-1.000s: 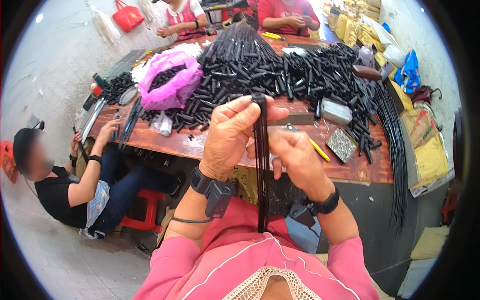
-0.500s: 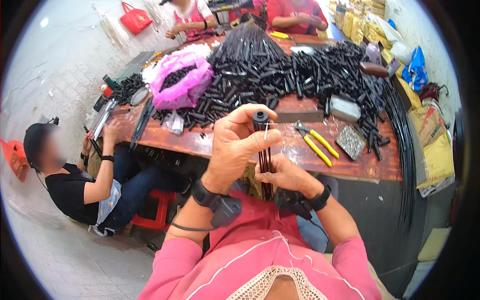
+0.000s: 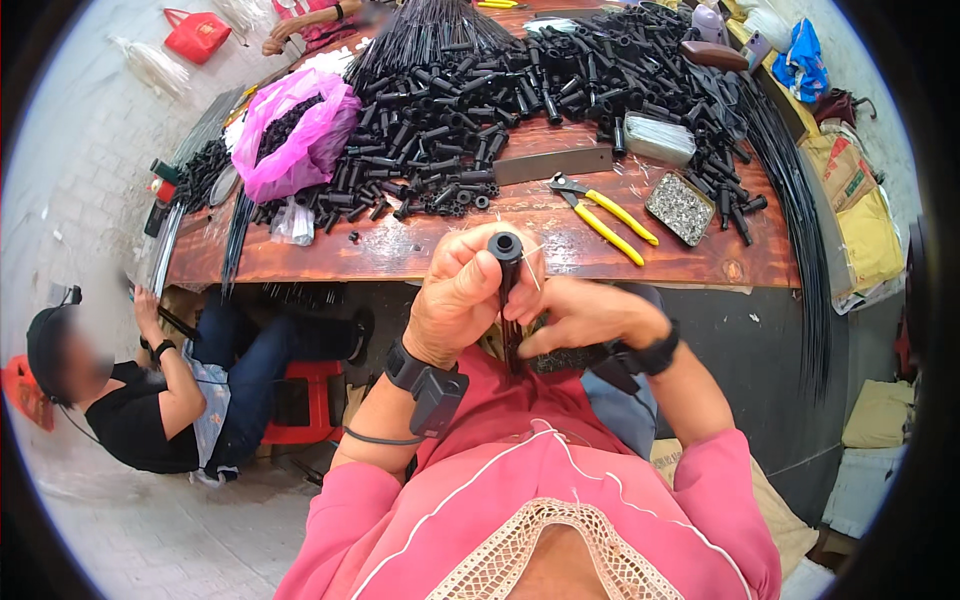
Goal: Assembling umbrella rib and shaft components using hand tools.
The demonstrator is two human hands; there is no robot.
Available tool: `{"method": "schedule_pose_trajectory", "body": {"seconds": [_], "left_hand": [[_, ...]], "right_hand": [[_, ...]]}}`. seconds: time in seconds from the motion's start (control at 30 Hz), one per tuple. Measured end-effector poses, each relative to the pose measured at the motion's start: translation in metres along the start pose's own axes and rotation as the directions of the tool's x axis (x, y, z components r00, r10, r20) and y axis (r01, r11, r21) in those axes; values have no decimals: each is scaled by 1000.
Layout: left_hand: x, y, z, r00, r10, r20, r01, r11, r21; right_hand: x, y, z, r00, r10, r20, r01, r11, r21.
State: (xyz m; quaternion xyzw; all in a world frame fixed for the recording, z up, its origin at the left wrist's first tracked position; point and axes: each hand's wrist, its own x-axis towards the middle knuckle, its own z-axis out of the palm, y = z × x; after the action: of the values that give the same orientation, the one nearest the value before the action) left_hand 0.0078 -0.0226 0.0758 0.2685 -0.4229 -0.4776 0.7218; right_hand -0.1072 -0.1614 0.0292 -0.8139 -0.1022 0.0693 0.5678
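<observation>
Tube (image 3: pixel 505 246), black and holed, sits in the left grip (image 3: pixel 458 292), right grip (image 3: pixel 588 312) near.

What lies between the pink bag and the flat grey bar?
Loose black tubes lie between the pink bag and the grey bar, as the head view shows.

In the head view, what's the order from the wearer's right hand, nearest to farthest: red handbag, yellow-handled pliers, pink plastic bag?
From the right hand:
1. Yellow-handled pliers, just ahead.
2. Pink plastic bag, ahead and well left.
3. Red handbag, far upper left.
</observation>
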Motion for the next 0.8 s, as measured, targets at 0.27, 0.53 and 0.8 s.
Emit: {"method": "schedule_pose_trajectory", "body": {"seconds": [0.27, 0.53, 0.8], "left_hand": [[-4, -9, 1, 979, 112, -167, -97, 990, 98], [-8, 0, 2, 989, 58, -137, -61, 998, -16], [-12, 41, -10, 945, 328, -9, -328, 943, -59]], "right_hand": [[-22, -112, -29, 828, -235, -509, 113, 959, -259], [-7, -113, -54, 862, -406, -302, 241, 855, -459], [-25, -8, -79, 633, 243, -735, -749, 434, -502]]}}
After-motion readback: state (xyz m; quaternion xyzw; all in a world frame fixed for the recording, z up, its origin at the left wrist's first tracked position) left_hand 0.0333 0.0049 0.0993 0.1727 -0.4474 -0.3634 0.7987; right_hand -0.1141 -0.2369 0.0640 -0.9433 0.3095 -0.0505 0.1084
